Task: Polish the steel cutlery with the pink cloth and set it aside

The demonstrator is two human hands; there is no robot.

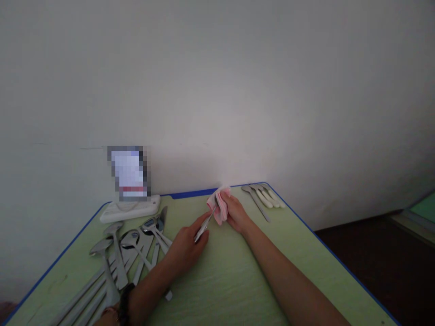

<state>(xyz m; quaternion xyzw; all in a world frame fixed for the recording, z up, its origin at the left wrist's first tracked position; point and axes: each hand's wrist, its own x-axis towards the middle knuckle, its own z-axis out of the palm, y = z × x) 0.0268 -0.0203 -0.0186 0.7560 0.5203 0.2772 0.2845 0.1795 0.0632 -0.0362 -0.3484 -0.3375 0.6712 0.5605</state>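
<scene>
My left hand (188, 244) is closed around the handle of a shiny metal piece of cutlery (204, 227), which slants up and away to the right. Its far end goes into a pink and white cloth (221, 213), so I cannot tell its exact kind. With closed fingers, my right hand (235, 212) grips that cloth around the cutlery's far end. Both hands are above the middle of the green table (217, 280). Under and left of my left forearm lies a loose pile of metal cutlery, with large spoons (131, 238) and a knife (163, 219); the forearm covers part of it.
At the back right lie a metal spoon (256, 203) and several pieces of cutlery with white handles (263, 198). A blurred-out screen (128, 172) stands on a white base (131, 209) at the back left. The wall (217, 90) rises behind the table's blue edge.
</scene>
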